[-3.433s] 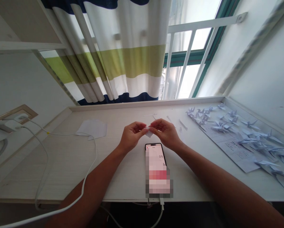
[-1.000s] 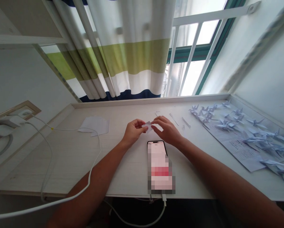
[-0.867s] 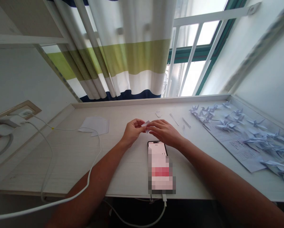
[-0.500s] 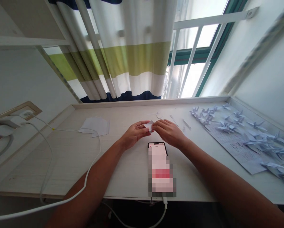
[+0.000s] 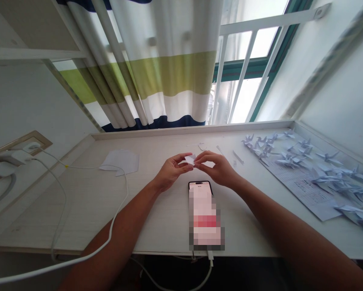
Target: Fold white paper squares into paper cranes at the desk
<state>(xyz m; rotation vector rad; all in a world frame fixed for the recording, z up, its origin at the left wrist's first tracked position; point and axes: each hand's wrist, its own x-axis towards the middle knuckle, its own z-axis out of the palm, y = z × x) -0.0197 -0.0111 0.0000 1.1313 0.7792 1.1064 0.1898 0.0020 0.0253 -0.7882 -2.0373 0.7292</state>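
Observation:
A small folded piece of white paper (image 5: pixel 190 159) is held between my two hands above the middle of the desk. My left hand (image 5: pixel 170 171) grips its left side, thumb below and fingers above. On the other side, my right hand (image 5: pixel 219 166) pinches the paper's right edge between thumb and fingertips. The finer folds are too small to make out. Just below the hands lies a phone (image 5: pixel 204 210) with a lit screen, its lower part blurred, and a cable plugged into its bottom end.
Several white folded paper cranes (image 5: pixel 292 159) sit at the right on a printed sheet (image 5: pixel 301 190). Loose paper sheets (image 5: pixel 121 161) lie at the left. Thin paper strips (image 5: pixel 238 157) lie beyond my right hand. A white cable (image 5: pixel 127 190) crosses over my left forearm.
My right hand's fingers have opened out from a curled position, and thumb and fingertips now pinch the paper's edge. The left hand stays nearly in place, still holding the paper.

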